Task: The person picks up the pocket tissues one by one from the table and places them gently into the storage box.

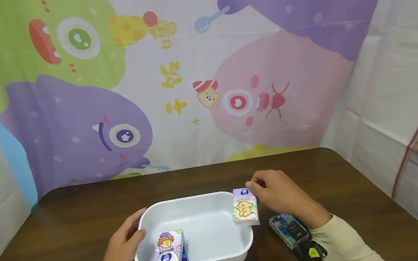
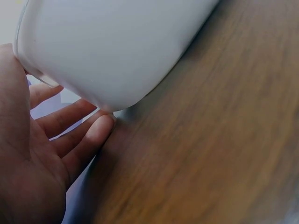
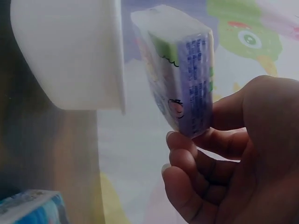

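A white plastic tray (image 1: 205,241) stands on the table. My left hand (image 1: 119,250) grips its left end, thumb at the rim and fingers spread along the outside wall (image 2: 107,51). Over the tray's right rim, my right hand (image 1: 281,192) pinches a small tissue pack (image 1: 245,208) by its top corner. This pack is lilac and white with a yellow cartoon animal, and blue print runs along its side (image 3: 196,84). Inside the tray, at the left, lies a similar tissue pack (image 1: 169,244), with a blue-edged one (image 1: 184,255) partly hidden beneath it.
Near my right wrist, a blue-green patterned pack (image 1: 282,228) lies on the dark wooden table (image 1: 59,243). A black device with a yellow label (image 1: 313,252) is by the right sleeve. Behind the table hangs a cartoon-print curtain (image 1: 194,141).
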Tool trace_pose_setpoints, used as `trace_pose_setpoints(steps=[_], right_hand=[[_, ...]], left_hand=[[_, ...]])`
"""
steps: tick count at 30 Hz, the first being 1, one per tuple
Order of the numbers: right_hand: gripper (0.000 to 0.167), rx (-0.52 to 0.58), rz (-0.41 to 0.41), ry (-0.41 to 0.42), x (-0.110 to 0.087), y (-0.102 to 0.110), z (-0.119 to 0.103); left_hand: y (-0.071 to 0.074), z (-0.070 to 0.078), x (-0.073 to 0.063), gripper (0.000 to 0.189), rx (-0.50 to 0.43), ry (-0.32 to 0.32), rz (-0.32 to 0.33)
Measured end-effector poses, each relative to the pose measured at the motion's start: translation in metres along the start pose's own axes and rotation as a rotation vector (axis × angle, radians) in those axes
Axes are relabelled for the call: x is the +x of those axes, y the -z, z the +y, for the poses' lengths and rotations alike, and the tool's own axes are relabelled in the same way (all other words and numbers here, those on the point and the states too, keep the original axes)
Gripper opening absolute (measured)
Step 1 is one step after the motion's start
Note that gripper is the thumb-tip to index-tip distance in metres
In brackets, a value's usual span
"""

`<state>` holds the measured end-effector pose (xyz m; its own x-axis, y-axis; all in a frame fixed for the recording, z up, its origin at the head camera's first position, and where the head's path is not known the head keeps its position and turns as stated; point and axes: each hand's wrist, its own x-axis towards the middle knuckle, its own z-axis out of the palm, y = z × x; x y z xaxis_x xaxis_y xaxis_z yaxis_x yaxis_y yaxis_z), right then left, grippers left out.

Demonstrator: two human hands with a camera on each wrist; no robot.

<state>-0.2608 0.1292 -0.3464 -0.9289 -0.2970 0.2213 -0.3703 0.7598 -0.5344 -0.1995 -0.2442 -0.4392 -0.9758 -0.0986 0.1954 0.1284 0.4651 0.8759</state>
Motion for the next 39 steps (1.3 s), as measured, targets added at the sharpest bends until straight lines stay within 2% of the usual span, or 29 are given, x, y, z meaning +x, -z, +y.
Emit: trace_pose_setpoints(steps=[12, 18, 26, 31, 39], right_hand=[[0.014, 0.042, 0.029, 0.004, -0.001, -0.014, 0.0], [0.017, 0.038, 0.034, 0.018, -0.004, -0.018, -0.002], [0.017, 0.046, 0.042, 0.052, -0.001, -0.022, -0.007], [0.018, 0.059, 0.05, 0.067, 0.001, -0.027, -0.009], [0.018, 0.077, 0.081, 0.08, 0.0, -0.028, -0.01]], left_hand=[[-0.002, -0.003, -0.002, 0.046, -0.032, -0.02, 0.009], [-0.005, -0.005, -0.004, 0.045, -0.044, -0.006, 0.016], [-0.001, -0.005, -0.003, 0.044, -0.06, -0.049, 0.032], [0.0, -0.008, -0.004, 0.045, -0.042, -0.033, 0.045], [-0.001, -0.003, -0.001, 0.045, -0.06, -0.032, 0.033]])
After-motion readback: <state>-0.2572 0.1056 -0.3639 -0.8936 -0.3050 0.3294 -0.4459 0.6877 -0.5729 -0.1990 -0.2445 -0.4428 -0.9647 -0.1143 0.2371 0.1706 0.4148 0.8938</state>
